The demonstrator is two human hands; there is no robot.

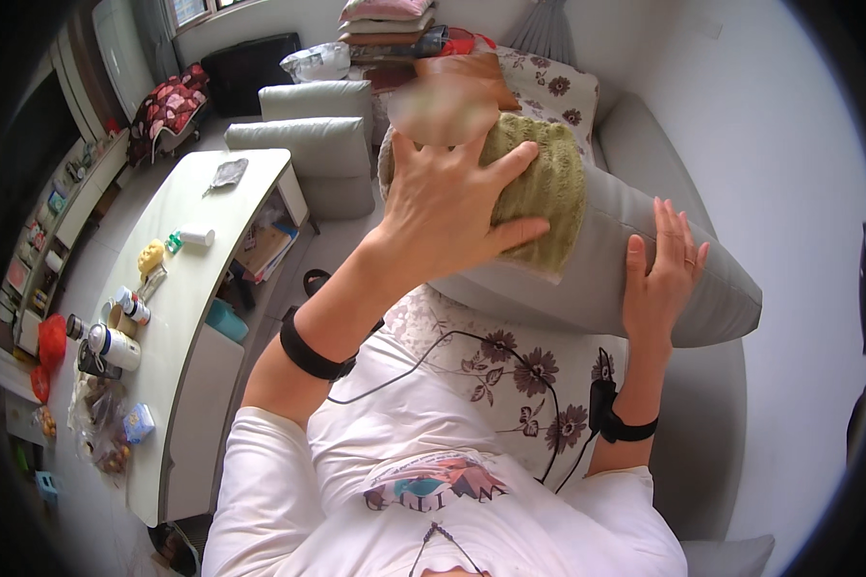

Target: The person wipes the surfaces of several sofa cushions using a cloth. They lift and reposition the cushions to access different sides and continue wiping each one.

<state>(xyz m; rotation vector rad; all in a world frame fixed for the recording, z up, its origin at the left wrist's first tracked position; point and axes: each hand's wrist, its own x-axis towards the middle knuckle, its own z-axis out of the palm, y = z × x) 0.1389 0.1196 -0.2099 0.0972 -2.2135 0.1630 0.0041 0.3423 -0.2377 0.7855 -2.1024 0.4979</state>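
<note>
A large grey sofa cushion [519, 310] lies across the seat in front of me. Over its left end is a green ribbed cloth [545, 180] with a pale edge along the bottom. My left hand [447, 205] rests on this cloth with the fingers spread, and a blurred patch covers its fingertips. Flat on the bare grey surface to the right is my right hand [660, 270], thumb apart from the fingers and a ring on one finger. Neither hand grips anything.
A floral sofa cover [512, 375] lies beneath the cushion, crossed by a black cable [541, 375]. To the left, a white table [195, 288] bears bottles, a tissue box [138, 423] and bags. Grey seats [310, 148] and stacked pillows [386, 25] stand farther off. A wall [786, 216] rises at right.
</note>
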